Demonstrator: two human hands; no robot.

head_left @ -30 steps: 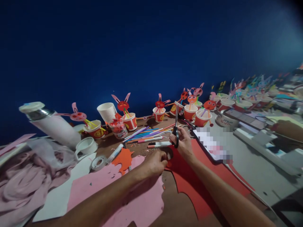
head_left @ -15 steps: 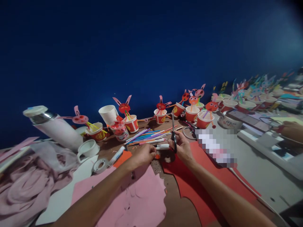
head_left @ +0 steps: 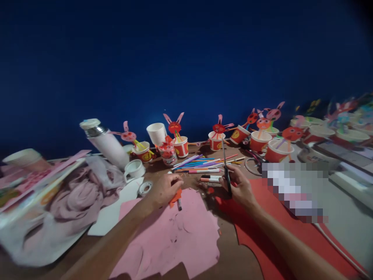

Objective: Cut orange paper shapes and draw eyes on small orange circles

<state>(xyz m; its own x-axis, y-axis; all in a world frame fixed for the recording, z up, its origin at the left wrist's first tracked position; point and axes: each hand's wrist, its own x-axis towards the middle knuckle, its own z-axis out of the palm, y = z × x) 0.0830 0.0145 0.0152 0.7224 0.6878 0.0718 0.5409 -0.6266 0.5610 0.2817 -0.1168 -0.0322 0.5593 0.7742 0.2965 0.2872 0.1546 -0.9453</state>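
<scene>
My right hand (head_left: 240,188) is closed around black-handled scissors (head_left: 227,175), with their blades pointing up and away from me. My left hand (head_left: 165,190) has its fingers curled together above the pink sheet (head_left: 186,229); whether anything is pinched in them is hidden. An orange paper scrap (head_left: 175,199) shows just under its fingers, beside the dark end of a marker (head_left: 179,204). Beyond both hands lie several coloured sticks (head_left: 201,162) and markers (head_left: 211,179). A red sheet (head_left: 256,229) spreads beneath my right forearm.
Paper cups with rabbit-faced figures (head_left: 216,140) line the blue wall. Left are a white flask (head_left: 109,147), a mug (head_left: 135,170), a tape roll (head_left: 145,188) and pink cloth (head_left: 84,194). A plastic jar (head_left: 168,155) stands before stacked cups (head_left: 156,133). A cable (head_left: 335,245) runs at right.
The view has swung left, so things appear farther right. My left hand has moved leftward from the middle to over the orange scrap. The scissors remain in my right hand.
</scene>
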